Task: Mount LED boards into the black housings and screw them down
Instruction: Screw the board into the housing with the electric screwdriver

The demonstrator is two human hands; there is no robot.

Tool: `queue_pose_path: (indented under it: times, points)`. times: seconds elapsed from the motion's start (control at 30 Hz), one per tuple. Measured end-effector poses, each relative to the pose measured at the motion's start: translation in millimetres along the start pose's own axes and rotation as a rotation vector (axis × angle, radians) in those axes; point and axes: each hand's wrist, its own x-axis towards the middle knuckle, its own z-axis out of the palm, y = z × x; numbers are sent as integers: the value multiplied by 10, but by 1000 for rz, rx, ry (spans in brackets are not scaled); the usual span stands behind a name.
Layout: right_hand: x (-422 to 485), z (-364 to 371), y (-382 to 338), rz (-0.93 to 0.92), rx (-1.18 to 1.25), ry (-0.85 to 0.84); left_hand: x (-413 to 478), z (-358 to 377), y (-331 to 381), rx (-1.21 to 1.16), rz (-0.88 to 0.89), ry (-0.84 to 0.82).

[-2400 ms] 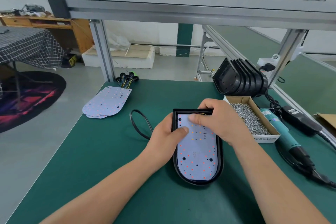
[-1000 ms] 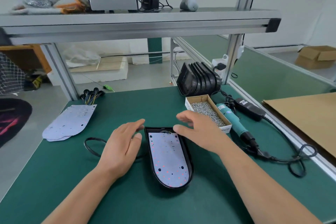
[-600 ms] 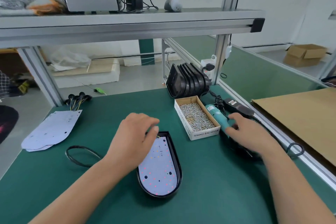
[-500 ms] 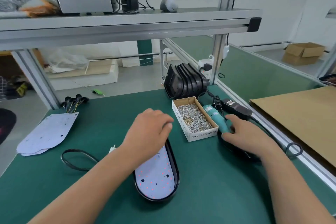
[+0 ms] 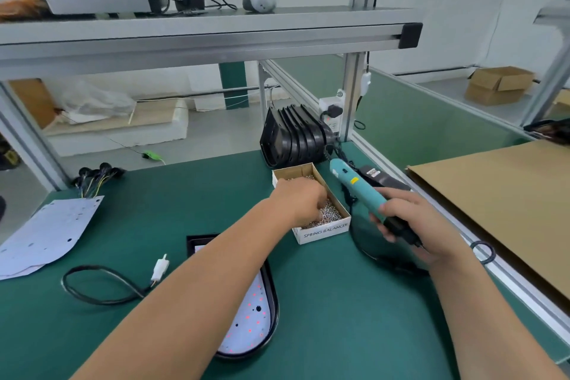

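Observation:
A black housing (image 5: 274, 302) lies on the green mat with a white LED board (image 5: 249, 318) seated in it; my left forearm covers most of both. My left hand (image 5: 300, 199) is down in the cardboard screw box (image 5: 324, 233), fingertips bunched in the pile of small silver screws (image 5: 331, 213). My right hand (image 5: 407, 225) grips the dark lower end of a teal electric screwdriver (image 5: 354, 185), lifted off the mat to the right of the box, its teal end pointing away from me.
A stack of empty black housings (image 5: 293, 139) stands behind the box. Spare LED boards (image 5: 46, 231) and a wire bundle (image 5: 95, 173) lie at far left. A black cable (image 5: 92, 284) with a white plug (image 5: 160, 265) loops beside the housing. A cardboard sheet (image 5: 509, 200) lies to the right.
My left hand left the LED board and went forward into the screw box. My right hand moved to the teal screwdriver, closed round it and raised it off the mat.

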Motion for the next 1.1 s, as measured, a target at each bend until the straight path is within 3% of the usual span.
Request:
queue_pose_path:
  times: [0.33, 0.83, 1.0, 1.1]
  points:
    - [88, -71, 67, -11, 394, 77, -99, 67, -85, -148, -41, 157]
    - [57, 119, 9, -15, 317, 65, -196, -12, -127, -224, -52, 219]
    - [15, 241, -12, -50, 402, 102, -275, -105, -119, -378, -89, 216]
    - [-27, 296, -32, -54, 474, 81, -408, -232, -126, -587, -112, 227]
